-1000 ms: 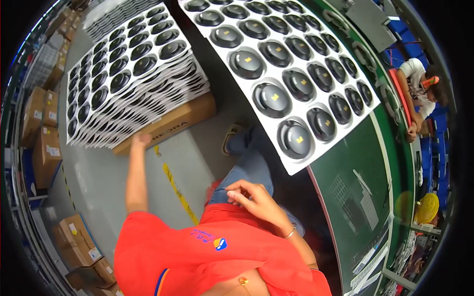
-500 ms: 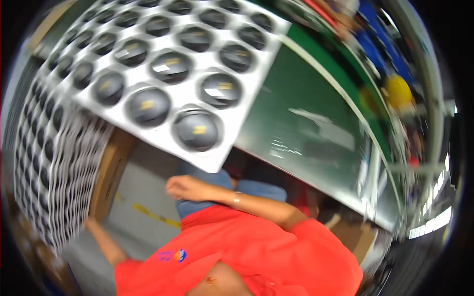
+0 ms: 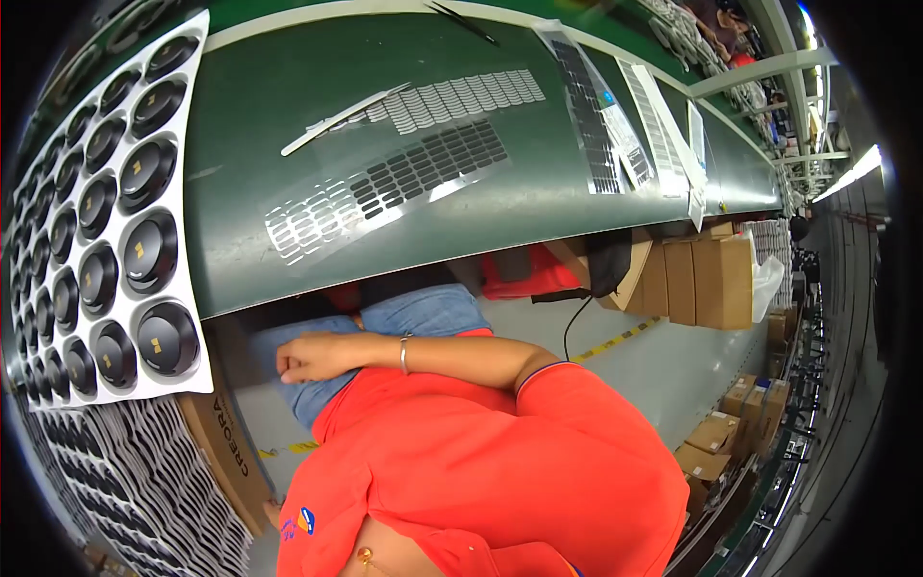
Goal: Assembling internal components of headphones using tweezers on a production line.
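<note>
The right hand (image 3: 312, 358) is loosely curled, empty, rested on the knee (image 3: 288, 385); the left hand cannot be seen.

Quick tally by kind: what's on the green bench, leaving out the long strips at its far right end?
White tray of black speakers: 1
Sheets of small pads: 2
Pale long strip: 1
Thin dark tool: 1
Total: 5

Bright orange-red polo shirt (image 3: 500, 471), short sleeves, blue-trimmed cuff. Small blue and yellow chest logo (image 3: 300, 522). Thin silver bracelet (image 3: 404, 354) on the wrist, blue jeans (image 3: 423, 313) below.
</note>
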### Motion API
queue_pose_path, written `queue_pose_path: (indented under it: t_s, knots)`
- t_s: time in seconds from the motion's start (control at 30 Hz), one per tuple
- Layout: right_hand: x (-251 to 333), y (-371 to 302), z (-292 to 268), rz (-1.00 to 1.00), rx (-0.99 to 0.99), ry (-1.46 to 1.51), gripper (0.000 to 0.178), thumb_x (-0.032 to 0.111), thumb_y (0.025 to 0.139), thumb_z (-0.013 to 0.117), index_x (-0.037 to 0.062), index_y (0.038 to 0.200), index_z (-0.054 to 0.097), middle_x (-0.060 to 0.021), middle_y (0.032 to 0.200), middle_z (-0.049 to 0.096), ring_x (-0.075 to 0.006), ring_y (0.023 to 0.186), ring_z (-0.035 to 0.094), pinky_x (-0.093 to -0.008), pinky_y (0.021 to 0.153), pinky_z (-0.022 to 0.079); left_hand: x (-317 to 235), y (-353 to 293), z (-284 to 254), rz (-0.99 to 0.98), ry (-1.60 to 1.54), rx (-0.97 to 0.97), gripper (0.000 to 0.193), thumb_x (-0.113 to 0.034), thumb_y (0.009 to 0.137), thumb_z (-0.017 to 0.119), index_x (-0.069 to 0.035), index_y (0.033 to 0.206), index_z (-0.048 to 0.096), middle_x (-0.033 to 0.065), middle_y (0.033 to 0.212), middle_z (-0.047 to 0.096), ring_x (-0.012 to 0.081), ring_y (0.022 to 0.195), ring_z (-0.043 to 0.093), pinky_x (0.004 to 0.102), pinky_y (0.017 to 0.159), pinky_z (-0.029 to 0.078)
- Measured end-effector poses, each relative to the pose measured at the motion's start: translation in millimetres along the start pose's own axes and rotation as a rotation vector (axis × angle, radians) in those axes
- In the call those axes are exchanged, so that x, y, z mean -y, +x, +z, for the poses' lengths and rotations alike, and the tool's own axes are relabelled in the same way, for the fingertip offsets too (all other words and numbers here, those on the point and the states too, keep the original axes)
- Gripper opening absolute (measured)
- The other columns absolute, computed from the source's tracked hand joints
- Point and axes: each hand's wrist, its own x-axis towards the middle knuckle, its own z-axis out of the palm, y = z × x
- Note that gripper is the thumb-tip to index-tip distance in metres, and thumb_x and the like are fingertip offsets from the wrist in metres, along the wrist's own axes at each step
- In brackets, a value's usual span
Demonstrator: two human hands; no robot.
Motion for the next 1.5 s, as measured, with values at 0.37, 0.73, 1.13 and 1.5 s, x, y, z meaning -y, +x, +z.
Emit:
queue_pose_path:
  t_s: [0.37, 0.73, 1.13, 1.5]
  knots:
    - [17.1, 57.2, 54.1, -0.121, 0.248, -0.139, 0.023, 0.025, 0.090, 0.061, 0.0032, 0.099, 0.063, -0.0120, 0.089, 0.069, -0.0280, 0.085, 0.066, -0.0390, 0.075, 0.050, -100.9, 28.8, -104.8, 0.040, -0.225, -0.424, 0.023, -0.017, 0.085, 0.064, -0.003, 0.104, 0.063, 0.0086, 0.102, 0.065, 0.0250, 0.096, 0.061, 0.0405, 0.079, 0.052]
    - [-16.2, 93.1, 142.1, -0.185, 0.327, -0.480, 0.022, 0.023, 0.089, 0.059, 0.0009, 0.092, 0.062, -0.0188, 0.083, 0.068, -0.0367, 0.086, 0.066, -0.0471, 0.075, 0.050, 0.4, 5.0, -153.3, -0.171, -0.437, -0.685, 0.020, -0.016, 0.086, 0.064, -0.003, 0.101, 0.063, 0.0087, 0.101, 0.065, 0.0240, 0.094, 0.062, 0.0386, 0.078, 0.053]
    - [-45.4, 119.1, 182.8, 0.001, 0.427, -0.644, 0.029, 0.023, 0.085, 0.061, -0.0041, 0.093, 0.067, -0.0224, 0.087, 0.069, -0.0396, 0.089, 0.067, -0.0474, 0.081, 0.052, 18.4, 55.8, -174.4, -0.214, -0.418, -0.601, 0.015, -0.008, 0.084, 0.058, 0.003, 0.094, 0.062, 0.0119, 0.092, 0.064, 0.0263, 0.084, 0.062, 0.0329, 0.073, 0.053]
    - [-37.4, 116.4, 175.1, 0.042, 0.418, -0.640, 0.027, 0.022, 0.086, 0.062, -0.0023, 0.095, 0.069, -0.0210, 0.094, 0.070, -0.0376, 0.095, 0.067, -0.0454, 0.084, 0.051, 19.4, 64.1, -196.7, -0.149, -0.434, -0.622, 0.019, -0.002, 0.083, 0.052, 0.008, 0.098, 0.059, 0.0129, 0.094, 0.059, 0.0265, 0.086, 0.058, 0.0322, 0.075, 0.052]
